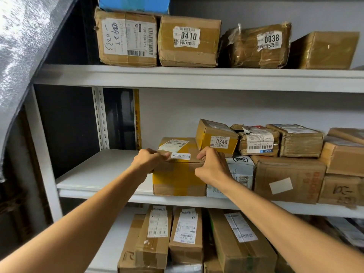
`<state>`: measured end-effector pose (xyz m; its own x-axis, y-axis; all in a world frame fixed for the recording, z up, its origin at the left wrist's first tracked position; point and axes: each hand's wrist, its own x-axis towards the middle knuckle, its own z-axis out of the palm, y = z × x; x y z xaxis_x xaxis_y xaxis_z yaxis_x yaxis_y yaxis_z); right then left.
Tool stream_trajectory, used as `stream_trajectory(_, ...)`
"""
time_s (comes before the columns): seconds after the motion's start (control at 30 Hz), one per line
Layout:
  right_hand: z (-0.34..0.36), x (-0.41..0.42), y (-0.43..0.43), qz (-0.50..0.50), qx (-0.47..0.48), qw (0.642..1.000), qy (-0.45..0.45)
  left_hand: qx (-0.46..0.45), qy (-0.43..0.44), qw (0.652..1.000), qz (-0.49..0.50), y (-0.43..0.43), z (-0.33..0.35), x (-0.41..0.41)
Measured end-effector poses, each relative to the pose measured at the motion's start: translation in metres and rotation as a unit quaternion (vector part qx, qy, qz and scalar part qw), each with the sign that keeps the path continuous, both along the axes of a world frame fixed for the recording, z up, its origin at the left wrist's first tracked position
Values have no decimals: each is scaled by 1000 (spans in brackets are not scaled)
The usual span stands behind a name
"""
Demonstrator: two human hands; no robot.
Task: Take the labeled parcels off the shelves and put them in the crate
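You are gripping the yellow-taped parcel (177, 178) on the middle shelf (98, 170). Your left hand (149, 158) and right hand (211, 164) are curling over its top front edge. The box marked 0346 (216, 137) seems to be resting partly on it, so pulling could be tipping that box down. I am counting four parcels (189, 41) on the top shelf (197, 77); the crate is not showing.

From here I can't read the small white label (180, 156) on the taped parcel (177, 177). My right hand (212, 166) covers part of the white box (242, 170), and the blue box (134, 3) seems cut off by the top edge.
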<state>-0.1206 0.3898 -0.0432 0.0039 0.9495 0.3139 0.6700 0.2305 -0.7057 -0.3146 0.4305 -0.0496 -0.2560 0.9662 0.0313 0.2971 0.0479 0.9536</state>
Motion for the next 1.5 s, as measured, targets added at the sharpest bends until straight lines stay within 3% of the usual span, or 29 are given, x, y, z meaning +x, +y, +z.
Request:
stream_trajectory(0.3,-12,-24,-14,27,13,991,132,-14,40,997,68,-6,2,-18)
stream_trajectory(0.53,4,-14,-1,32,-6,999,40,-13,119,989,83,-15,12,-28)
stream_trajectory(0.73,21,-20,19,25,-72,996,-40,-80,44,996,3,-7,27,-32)
stream_trajectory(1.1,17,-39,36,43,-181,977,107,-90,-2,994,-61,-7,19,-44)
stream_trajectory(1.5,8,-33,43,56,-181,976,109,-115,-21,988,-99,-23,10,-55)
